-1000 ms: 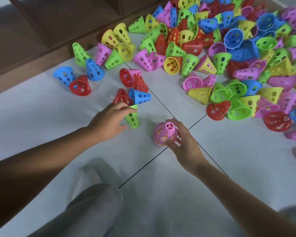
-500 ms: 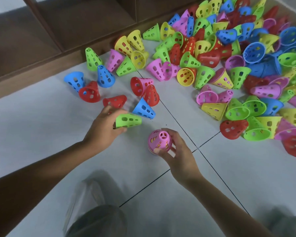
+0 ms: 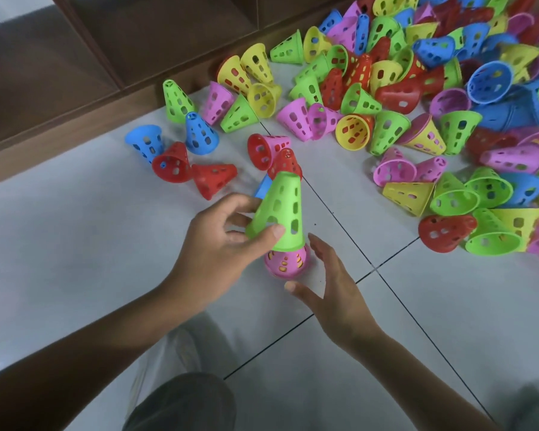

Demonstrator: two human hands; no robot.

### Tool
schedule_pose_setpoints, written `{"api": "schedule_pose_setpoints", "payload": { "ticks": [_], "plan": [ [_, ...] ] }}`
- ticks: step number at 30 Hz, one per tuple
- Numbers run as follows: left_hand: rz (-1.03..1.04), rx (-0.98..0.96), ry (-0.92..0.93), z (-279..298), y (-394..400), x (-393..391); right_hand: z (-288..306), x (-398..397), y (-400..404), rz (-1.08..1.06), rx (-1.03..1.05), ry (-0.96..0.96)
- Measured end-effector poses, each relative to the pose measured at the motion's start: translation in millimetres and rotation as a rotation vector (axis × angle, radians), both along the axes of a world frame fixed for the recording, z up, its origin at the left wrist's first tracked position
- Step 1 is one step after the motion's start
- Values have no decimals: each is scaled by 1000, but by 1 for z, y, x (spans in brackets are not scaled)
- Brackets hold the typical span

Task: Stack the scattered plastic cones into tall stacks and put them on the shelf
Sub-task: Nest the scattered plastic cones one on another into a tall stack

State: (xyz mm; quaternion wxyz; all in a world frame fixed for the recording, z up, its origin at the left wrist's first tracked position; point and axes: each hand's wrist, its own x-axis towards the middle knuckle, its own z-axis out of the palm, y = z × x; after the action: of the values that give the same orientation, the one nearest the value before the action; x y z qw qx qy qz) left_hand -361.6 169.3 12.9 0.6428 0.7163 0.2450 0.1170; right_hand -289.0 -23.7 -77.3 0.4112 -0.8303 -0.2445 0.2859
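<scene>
My left hand (image 3: 223, 241) grips a green perforated cone (image 3: 280, 209) by its wide rim, tip up, set over a pink cone (image 3: 288, 264) that stands on the white tiled floor. Only the pink cone's lower part shows under the green one, with yellow visible through its holes. My right hand (image 3: 330, 286) is just right of the pink cone with fingers straight and spread, holding nothing. A large heap of loose cones (image 3: 417, 98) in red, blue, yellow, green and pink covers the floor at the upper right. The dark wooden shelf (image 3: 122, 48) runs along the top left.
A few loose cones lie near my hands: a red one (image 3: 213, 178), another red one (image 3: 171, 163), two blue ones (image 3: 199, 135) and a red-in-pink pair (image 3: 266, 149). My knee (image 3: 181, 402) is at the bottom edge. Bare floor (image 3: 75, 259) extends left.
My left hand lifted the green cone, turned it tip up and brought it over the pink cone. My right hand let go of the pink cone and opened beside it.
</scene>
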Motion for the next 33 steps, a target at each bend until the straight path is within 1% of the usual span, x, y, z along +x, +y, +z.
{"api": "schedule_pose_setpoints", "payload": {
  "ticks": [3, 8, 12, 18, 20, 24, 28, 32, 33],
  "plan": [
    [-106, 137, 42, -12, -3, 1, 1, 1, -12, -28, -34, -37],
    [-208, 338, 132, -39, -1, -2, 2, 12, -28, 52, -123, -138],
    [-332, 562, 133, -54, 7, -3, -2, 25, -31, 74, -166, -217],
    [-528, 715, 164, -64, 41, -5, -5, 52, -22, 39, -148, -276],
    [-527, 767, 179, -65, 63, -12, -2, 65, -9, 32, -130, -286],
    [-431, 870, 210, -67, 108, -8, 8, 93, 27, 79, -102, -298],
    [-322, 959, 216, -67, 138, 15, 17, 109, 67, 245, -110, -305],
    [-293, 1060, 196, -72, 154, 31, 17, 114, 96, 384, -177, -322],
    [-295, 1093, 216, -73, 157, 35, 16, 114, 98, 407, -189, -328]
  ]
}}
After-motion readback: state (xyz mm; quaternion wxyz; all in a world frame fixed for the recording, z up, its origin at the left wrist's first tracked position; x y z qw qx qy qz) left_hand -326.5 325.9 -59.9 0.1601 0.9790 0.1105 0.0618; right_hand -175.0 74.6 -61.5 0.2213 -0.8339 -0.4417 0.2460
